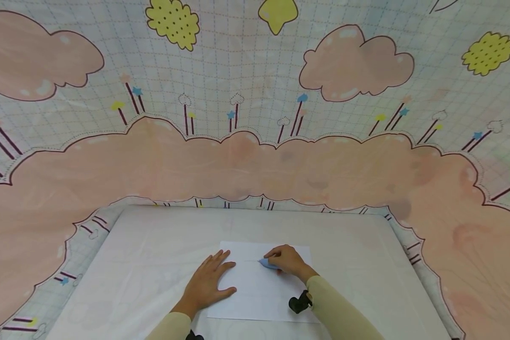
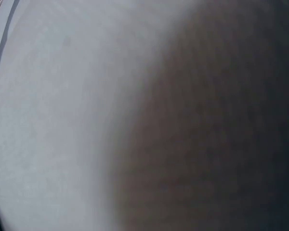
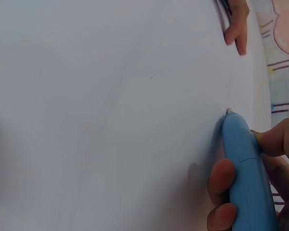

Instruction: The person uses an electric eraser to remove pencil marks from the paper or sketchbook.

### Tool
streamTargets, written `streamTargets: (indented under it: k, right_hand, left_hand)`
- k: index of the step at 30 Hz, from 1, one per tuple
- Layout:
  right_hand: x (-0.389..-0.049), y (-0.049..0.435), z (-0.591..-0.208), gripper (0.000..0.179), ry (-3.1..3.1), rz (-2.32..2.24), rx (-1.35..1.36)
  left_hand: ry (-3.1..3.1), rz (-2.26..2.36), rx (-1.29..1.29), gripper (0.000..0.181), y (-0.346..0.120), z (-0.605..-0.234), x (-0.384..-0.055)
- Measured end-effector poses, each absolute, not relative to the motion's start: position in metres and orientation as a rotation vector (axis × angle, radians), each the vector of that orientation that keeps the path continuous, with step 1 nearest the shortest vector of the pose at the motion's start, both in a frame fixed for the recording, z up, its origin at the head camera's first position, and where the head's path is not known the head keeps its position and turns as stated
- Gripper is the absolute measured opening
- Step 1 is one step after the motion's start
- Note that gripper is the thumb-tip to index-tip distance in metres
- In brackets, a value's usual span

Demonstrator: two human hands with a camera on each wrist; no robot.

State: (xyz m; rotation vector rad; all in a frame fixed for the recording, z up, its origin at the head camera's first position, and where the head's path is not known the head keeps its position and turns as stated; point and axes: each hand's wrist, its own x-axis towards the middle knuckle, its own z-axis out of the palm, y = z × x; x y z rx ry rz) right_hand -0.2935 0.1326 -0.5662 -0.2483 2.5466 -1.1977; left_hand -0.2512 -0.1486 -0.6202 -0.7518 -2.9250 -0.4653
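Observation:
A sheet of white paper lies on the white-covered table. My right hand grips a light-blue utility knife, thick-bodied, with the thumb on a raised slider at its side. The knife's small pale tip is at the paper's surface in the right wrist view; whether it touches cannot be told. A faint line runs left from the tip in the head view. My left hand rests with spread fingers on the paper's left edge. In the left wrist view, a blurred dark shape covers much of the picture.
The white tabletop extends around the sheet on all sides. Behind and beside it hangs a cloth printed with clouds and stars. A dark wrist device sits at my right cuff.

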Motion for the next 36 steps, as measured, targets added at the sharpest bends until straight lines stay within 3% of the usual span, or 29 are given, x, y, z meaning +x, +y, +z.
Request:
streamTargets:
  k: [36]
  right_hand:
    - [-0.295, 0.118, -0.568, 0.019, 2.539, -1.194, -0.267]
  left_hand:
    - [-2.922, -0.435, -0.745, 0.069, -0.149, -0.624, -0.253]
